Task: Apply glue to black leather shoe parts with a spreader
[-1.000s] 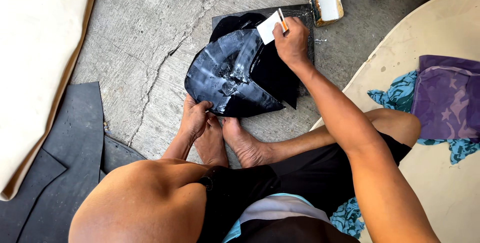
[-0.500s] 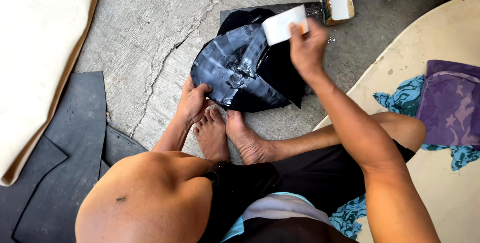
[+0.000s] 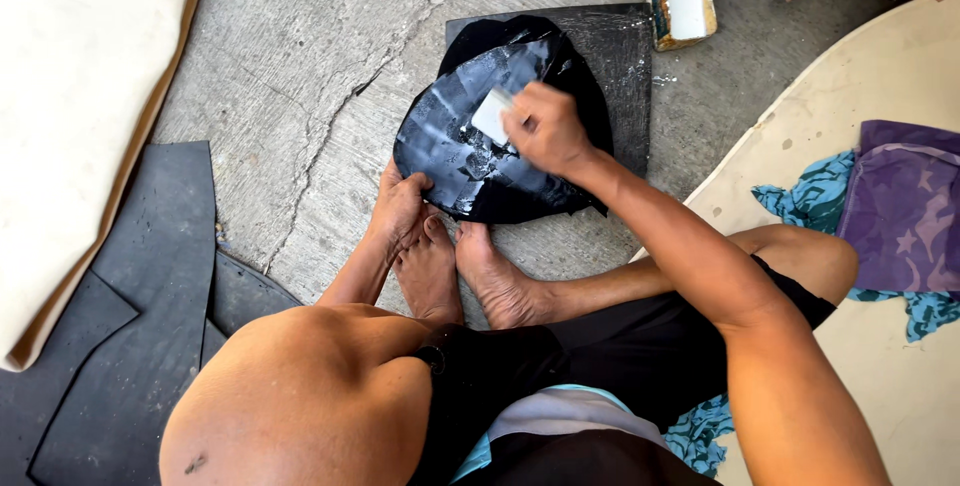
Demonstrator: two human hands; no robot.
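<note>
A rounded black sheet (image 3: 470, 161), glossy and wet-looking, lies on a dark rectangular board (image 3: 620, 56) on the concrete floor. My right hand (image 3: 545, 131) grips a small white flat card (image 3: 492, 114) and presses it onto the sheet's middle. My left hand (image 3: 400, 208) rests at the sheet's near left edge, fingers bent down on it, just beside my bare feet (image 3: 470, 276). Pale smears streak the black surface around the card.
A small open tin (image 3: 683, 6) with whitish paste stands past the board's far right corner. Dark rubber sheets (image 3: 130, 326) lie at left beside a cream sheet (image 3: 70, 96). At right, purple cloth (image 3: 905, 206) and blue cloth (image 3: 815, 196) lie on a pale mat.
My right hand has brought the white card down from near the tin at the far right onto the middle of the black sheet. The left hand has stayed at the sheet's near edge.
</note>
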